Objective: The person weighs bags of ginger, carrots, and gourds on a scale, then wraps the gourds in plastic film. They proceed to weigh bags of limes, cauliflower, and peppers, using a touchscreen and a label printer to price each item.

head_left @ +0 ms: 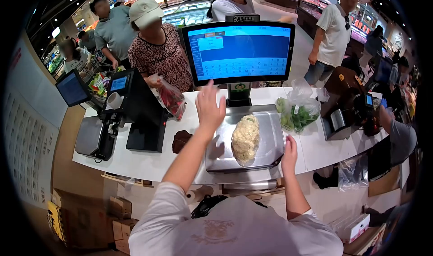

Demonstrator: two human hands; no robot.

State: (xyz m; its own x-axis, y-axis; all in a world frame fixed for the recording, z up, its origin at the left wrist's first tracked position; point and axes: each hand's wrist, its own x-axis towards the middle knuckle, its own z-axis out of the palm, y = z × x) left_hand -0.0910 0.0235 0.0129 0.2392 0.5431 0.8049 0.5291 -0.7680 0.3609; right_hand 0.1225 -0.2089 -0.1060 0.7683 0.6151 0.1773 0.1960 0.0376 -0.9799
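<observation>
A pale cauliflower (246, 139) lies lengthwise on the metal pan of a weighing scale (272, 116). My left hand (210, 107) is raised over the pan's left side, fingers stretched up, with the tips overlapping the lower left edge of the lit touchscreen (239, 50). Nothing is in that hand. Beside the pan's right front corner is my right hand (290, 154), fingers extended and empty. The screen shows a keyboard layout and a small item box at upper left.
Clear bags with green vegetables (300, 116) sit right of the scale. A black label printer (146, 116) and a dark brown lump (181, 141) are at left. Across the white counter (203, 166), a person in a cap (158, 53) holds a bag of red produce (172, 98). Another worker's arm (385, 116) is at right.
</observation>
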